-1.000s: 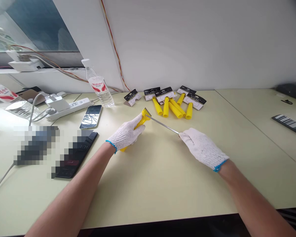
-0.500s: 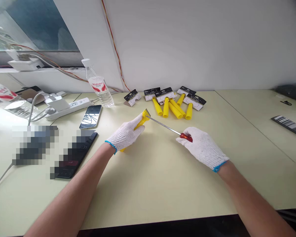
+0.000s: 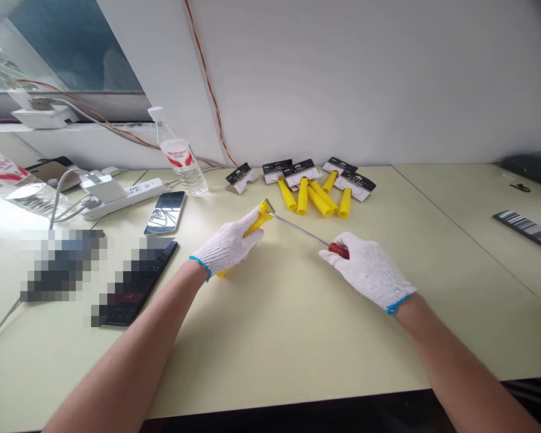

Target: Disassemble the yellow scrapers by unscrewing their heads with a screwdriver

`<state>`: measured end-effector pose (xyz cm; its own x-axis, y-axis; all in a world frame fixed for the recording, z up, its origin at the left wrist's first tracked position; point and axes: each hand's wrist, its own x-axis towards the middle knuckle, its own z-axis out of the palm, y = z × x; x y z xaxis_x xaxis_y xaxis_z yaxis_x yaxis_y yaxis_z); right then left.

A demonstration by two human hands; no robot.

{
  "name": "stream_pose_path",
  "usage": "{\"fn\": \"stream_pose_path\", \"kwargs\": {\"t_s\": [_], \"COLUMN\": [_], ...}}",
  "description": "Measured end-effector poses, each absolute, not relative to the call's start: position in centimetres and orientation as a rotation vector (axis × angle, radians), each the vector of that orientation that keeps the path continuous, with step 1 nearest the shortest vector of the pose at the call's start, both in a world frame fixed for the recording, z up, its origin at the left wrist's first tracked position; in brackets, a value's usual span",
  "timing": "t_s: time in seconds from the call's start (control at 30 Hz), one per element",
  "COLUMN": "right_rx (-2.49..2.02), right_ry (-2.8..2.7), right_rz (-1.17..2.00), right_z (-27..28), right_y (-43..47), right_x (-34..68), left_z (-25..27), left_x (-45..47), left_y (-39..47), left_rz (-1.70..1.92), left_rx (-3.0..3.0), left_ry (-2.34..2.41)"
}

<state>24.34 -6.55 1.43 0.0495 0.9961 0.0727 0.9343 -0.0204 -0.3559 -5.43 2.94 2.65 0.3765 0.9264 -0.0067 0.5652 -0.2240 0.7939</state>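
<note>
My left hand (image 3: 228,248), in a white knit glove with a blue cuff, is closed around a yellow scraper (image 3: 256,226). A short metal blade edge shows at the scraper's head, and its handle end sticks out below my palm. My right hand (image 3: 373,272), gloved the same way, grips the red handle of a long screwdriver (image 3: 300,230). The screwdriver's shaft points left, and its tip meets the scraper's head. Whether a screw sits under the tip is too small to tell.
Behind my hands lie several yellow handles (image 3: 319,197) with black-and-white cards. A loose card (image 3: 241,178), a water bottle (image 3: 183,162), a power strip (image 3: 146,191) and two phones, one silver-edged (image 3: 165,213) and one black (image 3: 139,288), are left. A dark striped strip (image 3: 529,231) lies right.
The screwdriver tip stays at the scraper's head. My right hand's fingers have shifted slightly on the red handle; the left hand's hold looks the same.
</note>
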Motion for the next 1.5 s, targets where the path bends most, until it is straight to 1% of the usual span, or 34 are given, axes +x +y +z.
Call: {"fn": "stream_pose_path", "kwargs": {"t_s": [0.07, 0.13, 0.3, 0.43, 0.6, 0.77, 0.87, 0.93, 0.97, 1.0, 1.07, 1.13, 1.23, 1.3, 1.5], "right_rx": [-2.022, -2.016, -2.024, -2.098, -2.133, -2.192, -2.192, -2.105, -2.022, -1.913, -1.734, -1.65, -1.576, -1.557, -1.614], "right_ry": [-1.96, -1.965, -1.94, -1.862, -1.89, -1.888, -1.869, -1.851, -1.852, -1.866, -1.872, -1.835, -1.743, -1.696, -1.707], "right_rz": [0.29, 0.289, 0.257, 0.301, 0.259, 0.295, 0.134, -0.026, -0.049, 0.0, 0.213, 0.379, 0.535, 0.579, 0.553], "right_z": [1.4, 1.5, 1.5, 1.7, 1.8, 1.5, 2.0, 2.8, 3.3, 3.6, 4.2, 4.2, 3.7, 3.3, 3.2], "right_y": [-6.5, -6.3, -6.0, -6.1, -5.6, -5.6, -5.6, -5.2, -4.7, -4.1, -2.4, -0.6, 1.5, 2.1, 2.0], "right_x": [24.3, 24.3, 24.2, 24.5, 26.6, 28.9, 28.0, 25.8, 24.3, 22.7, 19.5, 17.0, 15.1, 14.7, 14.4], "left_z": [2.6, 2.6, 2.7, 2.8, 3.3, 3.5, 3.1, 2.7, 2.5, 2.4, 2.2, 2.2, 2.1, 2.0, 2.5], "left_x": [-5.5, -5.5, -5.8, -6.0, -6.0, -6.0, -6.0, -5.8, -5.7, -5.6, -5.3, -5.0, -4.8, -4.6, -4.5], "left_y": [3.0, 3.1, 3.2, 3.5, 3.5, 3.4, 3.4, 3.3, 3.2, 3.1, 2.8, 2.5, 2.3, 2.3, 2.1], "left_rz": [0.476, 0.411, 0.446, 0.517, 0.526, 0.515, 0.533, 0.548, 0.549, 0.544, 0.533, 0.522, 0.504, 0.505, 0.478], "left_rx": [1.913, 1.925, 1.9, 1.827, 1.793, 1.785, 1.805, 1.82, 1.824, 1.826, 1.827, 1.822, 1.812, 1.812, 1.83], "left_ry": [1.328, 1.351, 1.313, 1.281, 1.287, 1.272, 1.255, 1.236, 1.221, 1.201, 1.152, 1.111, 1.091, 1.101, 1.157]}}
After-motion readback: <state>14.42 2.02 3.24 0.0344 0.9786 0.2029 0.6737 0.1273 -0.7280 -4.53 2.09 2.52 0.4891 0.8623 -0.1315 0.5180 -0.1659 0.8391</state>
